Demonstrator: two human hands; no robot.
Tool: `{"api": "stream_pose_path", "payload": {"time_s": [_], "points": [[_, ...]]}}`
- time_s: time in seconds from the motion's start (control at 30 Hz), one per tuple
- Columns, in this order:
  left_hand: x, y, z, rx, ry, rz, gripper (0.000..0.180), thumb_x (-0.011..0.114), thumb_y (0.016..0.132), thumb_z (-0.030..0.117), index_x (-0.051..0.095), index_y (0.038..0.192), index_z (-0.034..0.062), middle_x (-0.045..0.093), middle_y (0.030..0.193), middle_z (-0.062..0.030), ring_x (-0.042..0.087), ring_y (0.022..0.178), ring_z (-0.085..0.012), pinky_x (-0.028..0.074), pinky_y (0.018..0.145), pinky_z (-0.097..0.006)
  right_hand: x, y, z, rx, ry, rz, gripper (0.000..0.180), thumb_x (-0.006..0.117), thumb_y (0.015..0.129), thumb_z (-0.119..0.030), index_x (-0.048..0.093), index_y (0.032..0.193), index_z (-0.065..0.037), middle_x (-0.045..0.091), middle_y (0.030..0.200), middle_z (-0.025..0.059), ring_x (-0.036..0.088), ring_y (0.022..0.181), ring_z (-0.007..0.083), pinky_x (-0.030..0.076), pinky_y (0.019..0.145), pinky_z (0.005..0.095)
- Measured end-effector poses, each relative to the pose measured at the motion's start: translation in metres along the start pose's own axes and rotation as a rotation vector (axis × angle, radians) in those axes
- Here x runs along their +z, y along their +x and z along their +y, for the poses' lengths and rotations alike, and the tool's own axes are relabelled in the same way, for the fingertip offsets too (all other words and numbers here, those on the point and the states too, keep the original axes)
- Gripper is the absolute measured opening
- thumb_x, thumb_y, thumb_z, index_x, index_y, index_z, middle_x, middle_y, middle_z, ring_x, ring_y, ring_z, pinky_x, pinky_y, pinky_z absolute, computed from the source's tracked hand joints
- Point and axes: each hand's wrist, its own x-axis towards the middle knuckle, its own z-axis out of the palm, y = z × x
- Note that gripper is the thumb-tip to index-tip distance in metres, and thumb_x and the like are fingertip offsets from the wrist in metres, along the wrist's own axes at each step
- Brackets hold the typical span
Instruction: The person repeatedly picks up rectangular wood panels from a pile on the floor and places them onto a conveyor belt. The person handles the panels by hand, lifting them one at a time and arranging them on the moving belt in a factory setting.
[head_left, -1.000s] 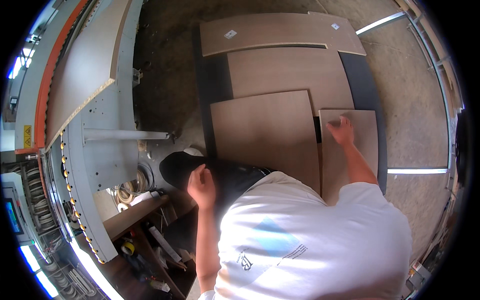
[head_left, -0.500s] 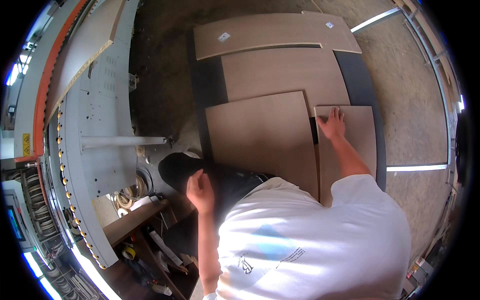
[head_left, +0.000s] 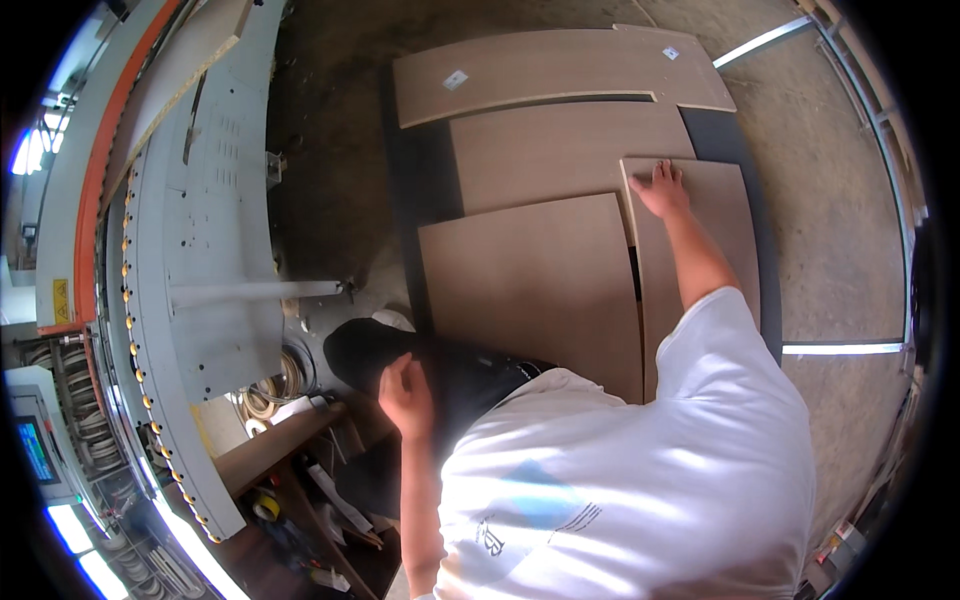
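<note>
On the far left corner of a narrow brown board [head_left: 700, 240], my right hand [head_left: 662, 190] rests with its fingers spread. Its fingertips reach the far edge and the thumb lies at the left edge. Beside this board, a dark gap runs along a larger brown board [head_left: 530, 280]. Both overlap another brown board [head_left: 575, 145] farther away. My left hand [head_left: 406, 398] hangs in the air over my dark trouser leg, fingers loosely curled in, with nothing visible in it. It touches none of the boards.
A grey machine [head_left: 225, 230] with an orange strip stands at the left, a board [head_left: 180, 85] on it. A long board [head_left: 530, 68] with white labels lies at the far end of the stack. A wooden shelf [head_left: 290, 445] holding tools is at lower left.
The narrow board has slid away from me, with my right hand moving along on it. My left hand's fingers look slightly more curled. The view has shifted a little.
</note>
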Motion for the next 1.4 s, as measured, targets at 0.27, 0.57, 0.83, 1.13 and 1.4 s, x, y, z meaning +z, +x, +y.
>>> {"api": "stream_pose_path", "payload": {"time_s": [0.27, 0.57, 0.83, 1.13, 1.4], "points": [[0.003, 0.010, -0.001, 0.059, 0.049, -0.036, 0.012, 0.071, 0.096, 0.004, 0.073, 0.107, 0.0006, 0.072, 0.092, -0.0103, 0.067, 0.074, -0.0189, 0.054, 0.070, -0.031, 0.002, 0.002, -0.023, -0.198, 0.920, 0.133, 0.063, 0.059, 0.103, -0.055, 0.061, 0.145, -0.008, 0.059, 0.151, 0.0171, 0.053, 0.143, 0.0315, 0.045, 0.115, 0.0415], [-0.003, 0.002, 0.001, 0.055, 0.022, -0.030, 0.014, 0.071, 0.093, 0.004, 0.075, 0.105, 0.0045, 0.072, 0.090, -0.0112, 0.069, 0.078, -0.0279, 0.055, 0.070, -0.038, 0.124, -0.242, 0.124, 0.211, 0.407, 0.526, 0.048, 0.073, 0.097, -0.032, 0.063, 0.139, -0.011, 0.065, 0.143, 0.0122, 0.064, 0.127, 0.0348, 0.049, 0.110, 0.0460], [-0.003, 0.001, 0.004, 0.044, -0.013, -0.037, 0.013, 0.070, 0.093, 0.004, 0.074, 0.105, 0.0049, 0.072, 0.091, -0.0112, 0.069, 0.078, -0.0278, 0.055, 0.072, -0.038, 0.184, -0.366, 0.269, 1.087, 0.433, -0.010, 0.094, 0.052, 0.095, -0.074, 0.048, 0.157, -0.003, 0.045, 0.163, 0.0196, 0.047, 0.147, 0.0397, 0.038, 0.121, 0.0529], [-0.005, -0.008, 0.003, 0.096, -0.012, -0.012, 0.014, 0.070, 0.093, 0.002, 0.074, 0.107, 0.0042, 0.074, 0.094, -0.0126, 0.071, 0.079, -0.0289, 0.056, 0.073, -0.038, 0.200, -0.307, 0.311, 1.049, 0.477, 0.196, 0.099, 0.046, 0.094, -0.080, 0.051, 0.154, -0.001, 0.049, 0.159, 0.0224, 0.050, 0.144, 0.0431, 0.040, 0.119, 0.0554], [-0.007, -0.018, 0.007, 0.056, 0.020, 0.017, 0.013, 0.070, 0.095, 0.005, 0.074, 0.107, 0.0036, 0.074, 0.095, -0.0122, 0.071, 0.078, -0.0266, 0.056, 0.072, -0.037, 0.150, -0.242, 0.321, 1.156, 0.507, -0.023, 0.094, 0.047, 0.098, -0.073, 0.049, 0.155, 0.002, 0.049, 0.160, 0.0226, 0.046, 0.149, 0.0377, 0.037, 0.121, 0.0477]]}}
